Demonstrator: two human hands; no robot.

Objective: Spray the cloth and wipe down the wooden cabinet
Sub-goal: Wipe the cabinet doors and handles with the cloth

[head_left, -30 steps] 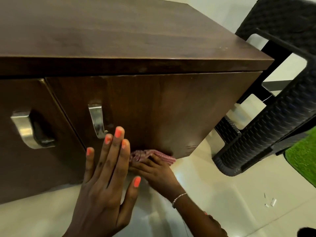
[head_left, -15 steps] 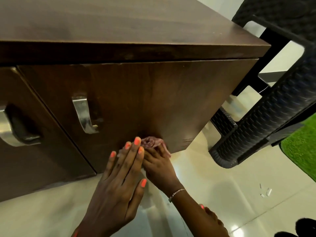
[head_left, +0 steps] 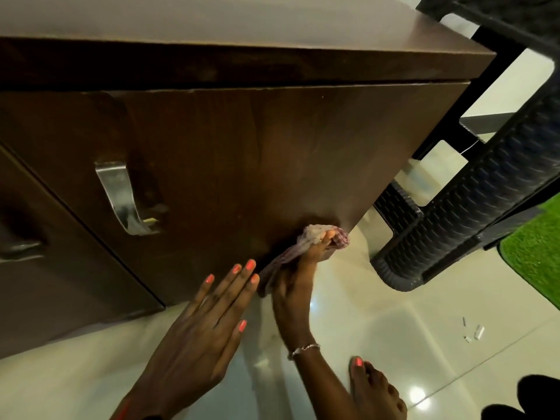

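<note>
The dark wooden cabinet fills the upper view, with a steel handle on its right door. My right hand is shut on a pinkish checked cloth and presses it against the door's lower right corner. My left hand lies flat with its fingers spread, its fingertips against the bottom edge of the same door, just left of the cloth. No spray bottle is in view.
A black woven plastic chair stands close to the cabinet's right side. A green mat lies at the far right. My bare foot rests on the glossy tiled floor, with small white scraps nearby.
My right hand has slid the cloth rightward along the door's bottom edge to its lower right corner. My left hand stays flat against the door's lower edge.
</note>
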